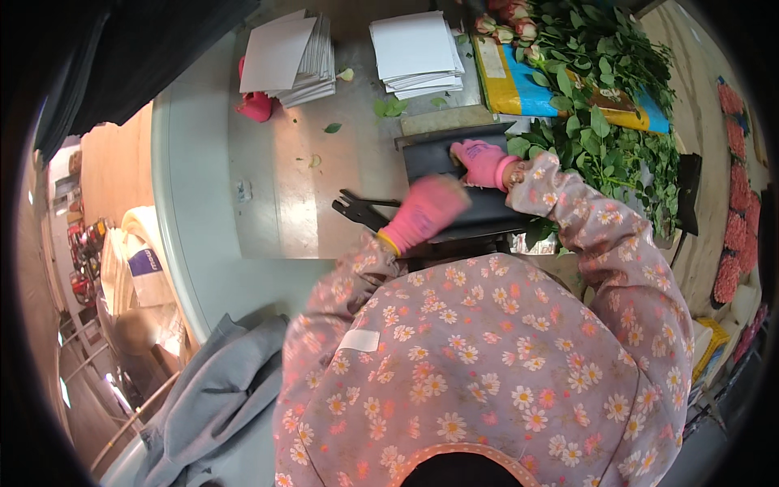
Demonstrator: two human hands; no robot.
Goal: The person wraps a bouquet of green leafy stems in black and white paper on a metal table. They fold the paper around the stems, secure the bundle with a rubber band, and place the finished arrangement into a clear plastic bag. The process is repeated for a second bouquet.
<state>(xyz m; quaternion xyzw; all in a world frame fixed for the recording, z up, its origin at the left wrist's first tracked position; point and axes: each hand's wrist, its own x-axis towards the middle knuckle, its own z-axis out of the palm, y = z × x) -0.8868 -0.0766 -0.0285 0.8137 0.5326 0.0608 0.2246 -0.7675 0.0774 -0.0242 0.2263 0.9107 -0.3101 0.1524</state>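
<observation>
Both my hands wear pink gloves and are over a black trough-like holder (434, 162) at the table's near edge. My right hand (484, 165) lies on the holder's dark surface, its fingers slightly apart, with nothing visible in them. Lower and to the left, my left hand (428, 211) is smeared by motion above the holder's near left part; its fingers cannot be made out. Just left of it lies a black forked tool (363, 211). Leafy rose stems (600, 154) are heaped right of the holder, partly behind my right sleeve.
Two stacks of white cards, a left stack (284, 61) and a middle stack (415, 50), stand at the back. The left one rests by a pink object (256, 105). Pink-white roses (519, 20) lie on a yellow-blue package (499, 77). Loose leaves (389, 107) dot the metal tabletop (276, 187).
</observation>
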